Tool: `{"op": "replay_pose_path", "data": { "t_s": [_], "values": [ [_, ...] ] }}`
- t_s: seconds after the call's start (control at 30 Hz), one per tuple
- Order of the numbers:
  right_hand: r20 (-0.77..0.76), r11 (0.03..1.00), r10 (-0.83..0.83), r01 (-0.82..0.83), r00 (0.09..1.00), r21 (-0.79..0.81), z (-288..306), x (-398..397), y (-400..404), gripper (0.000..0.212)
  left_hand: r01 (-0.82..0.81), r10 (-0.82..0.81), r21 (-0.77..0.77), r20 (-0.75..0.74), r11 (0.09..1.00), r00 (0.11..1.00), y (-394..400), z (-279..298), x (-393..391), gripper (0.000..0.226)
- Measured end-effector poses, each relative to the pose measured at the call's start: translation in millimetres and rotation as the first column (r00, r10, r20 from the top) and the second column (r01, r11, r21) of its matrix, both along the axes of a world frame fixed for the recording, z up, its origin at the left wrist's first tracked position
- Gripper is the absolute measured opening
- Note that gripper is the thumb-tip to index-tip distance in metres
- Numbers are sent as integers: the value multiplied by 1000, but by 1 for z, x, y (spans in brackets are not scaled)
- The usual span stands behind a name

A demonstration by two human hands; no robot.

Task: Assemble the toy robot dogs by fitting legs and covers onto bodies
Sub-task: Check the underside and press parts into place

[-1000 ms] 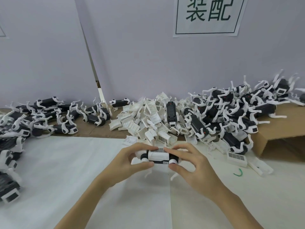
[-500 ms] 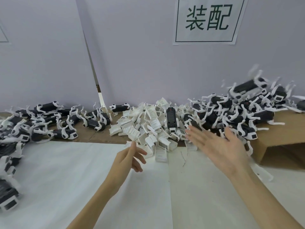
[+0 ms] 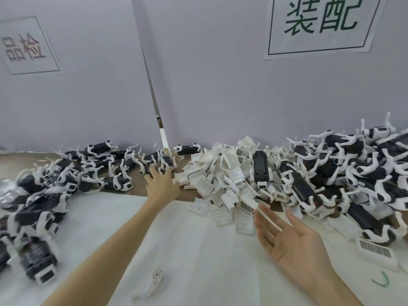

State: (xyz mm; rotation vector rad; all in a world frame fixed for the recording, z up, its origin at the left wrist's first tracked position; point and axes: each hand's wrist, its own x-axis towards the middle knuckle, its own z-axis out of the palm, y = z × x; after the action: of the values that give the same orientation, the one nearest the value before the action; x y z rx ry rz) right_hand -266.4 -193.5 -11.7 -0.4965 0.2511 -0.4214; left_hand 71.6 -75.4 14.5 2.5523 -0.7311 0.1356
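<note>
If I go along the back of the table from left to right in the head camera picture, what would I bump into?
Pile of toy dogs on the left → left hand reaching into that pile's edge → heap of white covers → black body lying in the covers → big pile of toy dogs on the right.

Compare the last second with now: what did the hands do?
Both hands let go of the toy dog. The left hand reached out to the left pile of dogs; the right hand drew back, open and empty. The pile of covers stayed put.
</note>
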Motion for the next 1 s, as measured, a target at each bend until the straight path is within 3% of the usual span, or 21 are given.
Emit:
{"op": "replay_pose_path", "data": {
  "t_s": [0.1,0.2,0.3,0.37,0.47,0.57,0.67,0.77,0.9,1.0],
  "values": [
    [-10,1000,23,-23,1000,-11,-2,4,-2,52,17,-12,150,-37,989,999,-1,-2,55,63],
    [-26,998,45,-46,999,-37,-2,6,-2,51,53,-51,107,-22,993,998,-5,-14,75,49],
    [-34,998,33,-34,999,-54,-3,5,-2,49,31,-22,-89,100,996,995,-7,-19,64,34],
    [-34,998,13,-15,999,-61,-3,5,-1,48,30,14,-303,143,953,990,-1,-13,41,37],
    [-44,998,-8,5,999,-69,-2,4,1,47,68,-22,-562,88,824,996,13,1,-11,53],
    [-74,995,-12,4,997,-101,1,3,8,49,98,-225,-780,-56,618,973,28,8,-74,62],
    [-102,991,-6,-8,995,-132,8,2,17,54,82,-496,-882,-182,463,849,38,4,-136,60],
    [-131,979,-28,0,991,-206,19,-2,27,61,47,-678,-926,-239,374,695,44,-4,-185,53],
    [-149,923,-80,17,986,-384,33,-14,26,65,93,-793,-924,-263,371,549,50,-7,-214,52],
    [-216,787,-85,-67,973,-613,44,-29,27,55,-48,-854,-933,-346,356,389,54,-5,-211,49]
  ]
}}
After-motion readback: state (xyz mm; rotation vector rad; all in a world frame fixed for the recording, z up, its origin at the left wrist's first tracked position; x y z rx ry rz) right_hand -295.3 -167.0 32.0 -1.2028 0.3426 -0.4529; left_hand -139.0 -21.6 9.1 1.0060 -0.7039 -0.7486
